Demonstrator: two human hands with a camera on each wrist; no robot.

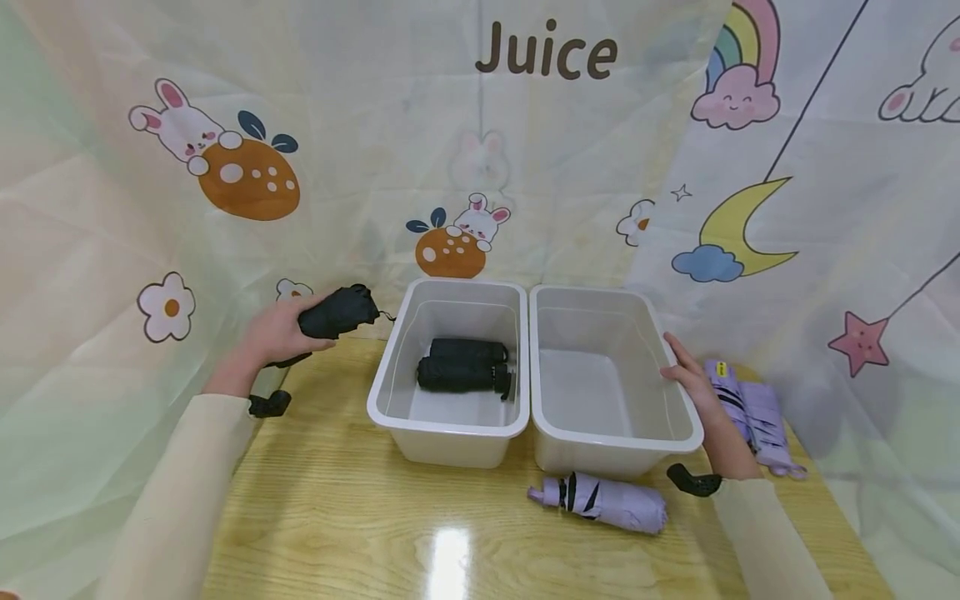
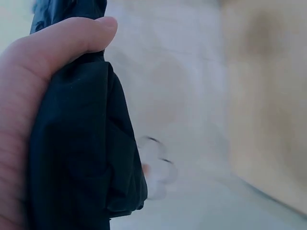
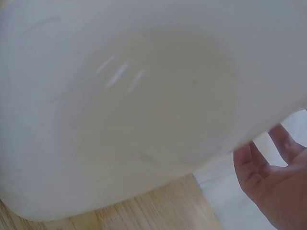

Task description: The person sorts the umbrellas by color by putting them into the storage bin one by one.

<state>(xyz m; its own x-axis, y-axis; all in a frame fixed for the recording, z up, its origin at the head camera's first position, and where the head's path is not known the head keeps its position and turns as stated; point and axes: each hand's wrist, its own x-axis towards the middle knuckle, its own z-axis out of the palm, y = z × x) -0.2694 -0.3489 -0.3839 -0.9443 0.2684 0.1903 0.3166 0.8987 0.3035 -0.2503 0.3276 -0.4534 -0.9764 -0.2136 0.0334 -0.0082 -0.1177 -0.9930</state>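
My left hand grips a folded black umbrella in the air, left of two white bins. In the left wrist view my thumb lies across the umbrella's dark fabric. Inside the left bin lie two more folded black umbrellas, side by side. My right hand holds the right-hand rim of the right bin, whose visible floor is bare. The right wrist view shows the bin's smooth wall and my bent fingers at its edge; their tips are partly hidden.
A folded purple umbrella lies on the wooden table in front of the right bin. Two more purple umbrellas lie right of it, partly behind my right forearm. Printed cloth hangs at the back and sides.
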